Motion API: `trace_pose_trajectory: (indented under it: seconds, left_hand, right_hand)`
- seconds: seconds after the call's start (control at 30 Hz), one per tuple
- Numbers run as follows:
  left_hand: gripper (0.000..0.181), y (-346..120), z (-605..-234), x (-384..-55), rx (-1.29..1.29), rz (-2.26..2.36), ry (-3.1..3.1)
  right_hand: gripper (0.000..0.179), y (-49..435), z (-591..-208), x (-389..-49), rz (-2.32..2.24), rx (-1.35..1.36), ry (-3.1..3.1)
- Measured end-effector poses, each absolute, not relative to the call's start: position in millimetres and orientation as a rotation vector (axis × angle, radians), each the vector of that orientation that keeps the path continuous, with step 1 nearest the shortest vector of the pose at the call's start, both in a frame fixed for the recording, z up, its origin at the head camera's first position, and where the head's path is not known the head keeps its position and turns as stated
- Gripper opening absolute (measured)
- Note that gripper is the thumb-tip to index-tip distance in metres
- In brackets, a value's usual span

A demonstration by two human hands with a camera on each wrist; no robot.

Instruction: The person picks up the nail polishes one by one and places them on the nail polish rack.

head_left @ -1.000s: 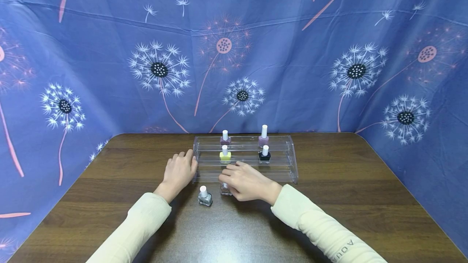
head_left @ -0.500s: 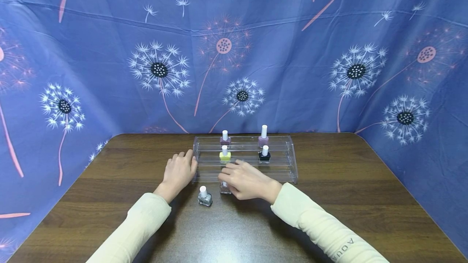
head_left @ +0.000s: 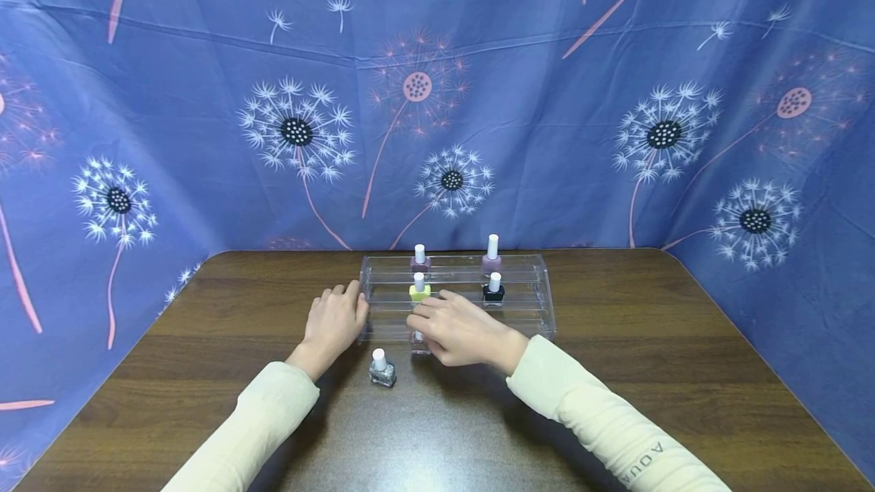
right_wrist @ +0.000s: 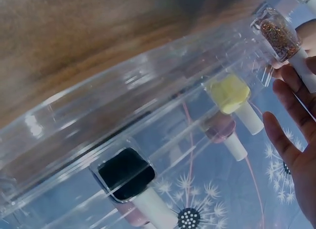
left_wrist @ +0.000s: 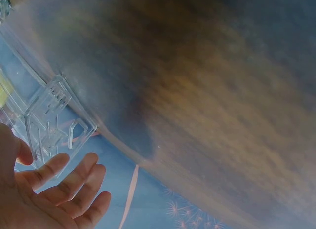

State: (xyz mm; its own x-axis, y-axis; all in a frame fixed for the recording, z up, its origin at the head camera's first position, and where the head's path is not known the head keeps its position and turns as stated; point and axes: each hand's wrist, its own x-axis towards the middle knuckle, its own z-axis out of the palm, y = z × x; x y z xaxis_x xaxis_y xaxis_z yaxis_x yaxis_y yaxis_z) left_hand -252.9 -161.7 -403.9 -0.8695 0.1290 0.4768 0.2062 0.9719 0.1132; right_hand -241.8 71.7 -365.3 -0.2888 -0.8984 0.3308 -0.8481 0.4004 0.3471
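My right hand (head_left: 459,329) pinches the white cap of a nail polish bottle (right_wrist: 279,39) filled with copper glitter. In the head view the bottle is at the front edge of a clear acrylic tiered rack (head_left: 519,315), partly covered by the fingers; whether it touches the rack I cannot tell. My left hand (head_left: 331,323) rests against the rack's left end, and its fingers look loosely extended in the left wrist view. A silver glitter polish bottle (head_left: 383,373) stands on the table in front of the rack.
The rack holds a yellow polish (head_left: 420,293), a black polish (head_left: 494,294), a dark purple polish (head_left: 420,264) and a lilac polish (head_left: 491,263). Below it lies a brown wooden table (head_left: 649,340). A blue dandelion-print cloth (head_left: 547,173) hangs behind.
My right hand has moved slightly up and forward toward the rack, carrying the copper glitter nail polish bottle. The left hand stays at the rack's end.
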Motion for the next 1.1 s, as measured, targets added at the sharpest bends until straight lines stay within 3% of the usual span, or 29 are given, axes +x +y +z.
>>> trace_pose_trajectory:
  seconds: [1.1]
  left_hand:
    - [0.021, -161.4, -403.9, -252.2, -0.256, -0.211, -2.61]
  right_hand:
    - [0.014, 68.9, -343.0, -255.8, -0.069, 1.45, -2.15]
